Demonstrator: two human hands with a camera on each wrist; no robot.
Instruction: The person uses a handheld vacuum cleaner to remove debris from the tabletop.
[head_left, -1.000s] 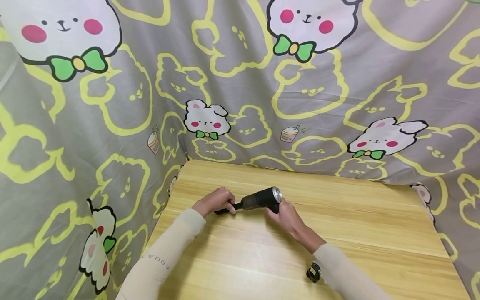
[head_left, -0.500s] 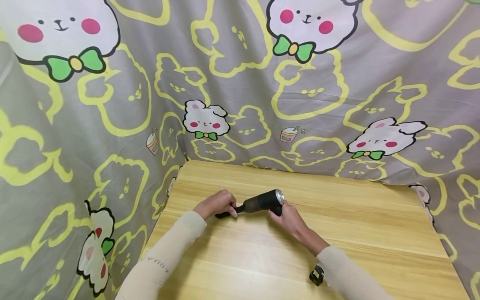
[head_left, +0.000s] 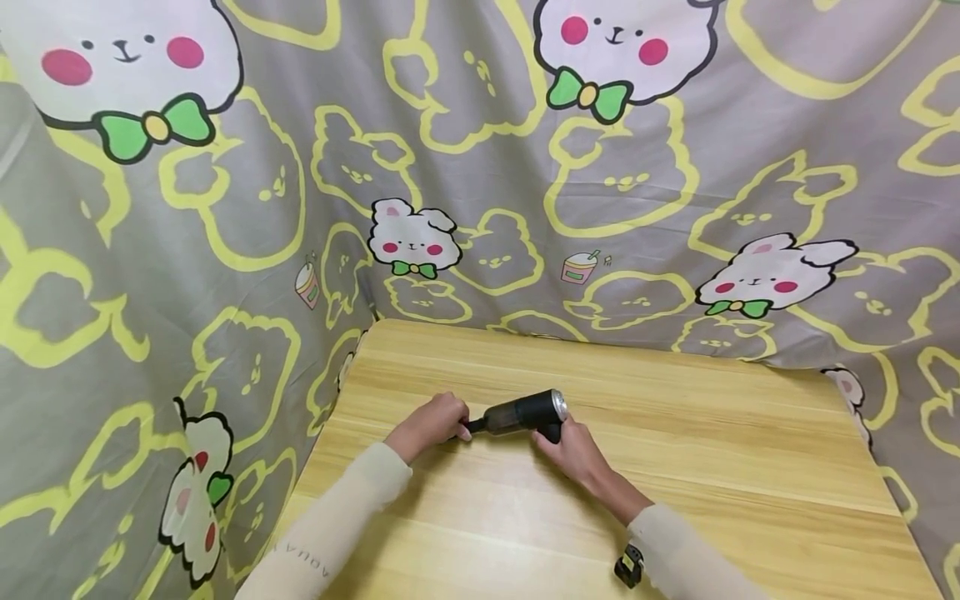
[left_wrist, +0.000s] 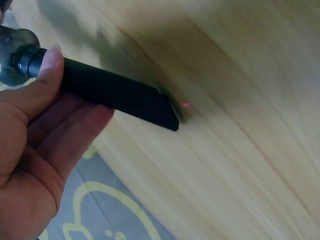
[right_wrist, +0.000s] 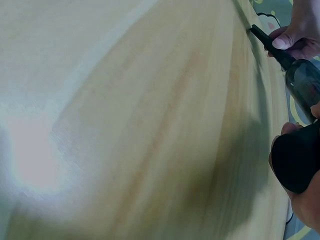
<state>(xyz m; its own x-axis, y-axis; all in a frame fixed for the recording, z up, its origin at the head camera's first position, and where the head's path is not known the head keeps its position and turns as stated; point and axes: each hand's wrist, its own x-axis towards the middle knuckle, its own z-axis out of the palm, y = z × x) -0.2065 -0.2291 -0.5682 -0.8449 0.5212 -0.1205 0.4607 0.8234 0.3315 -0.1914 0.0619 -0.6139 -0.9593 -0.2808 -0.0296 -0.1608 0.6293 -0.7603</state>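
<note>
A black handheld vacuum cleaner (head_left: 521,413) with a smoky clear dust cup and a silver rear end lies level between my hands, over the wooden table. My right hand (head_left: 573,450) grips its black handle (right_wrist: 297,160), which the right wrist view shows end-on. At the front, my left hand (head_left: 437,421) pinches the flat crevice nozzle (left_wrist: 115,92) between thumb and fingers. In the left wrist view, a tiny pink scrap (left_wrist: 187,104) lies on the tabletop just beyond the slanted nozzle tip. Whether the tip touches the wood I cannot tell.
The wood-grain table (head_left: 720,450) reaches back to a grey curtain (head_left: 495,192) with cartoon prints, which also hangs along the left and right sides. A black strap with a small device (head_left: 628,567) is on my right wrist.
Both hands and the vacuum cleaner have shifted slightly toward me. The left hand now covers more of the nozzle in the head view; both grips stay the same.
</note>
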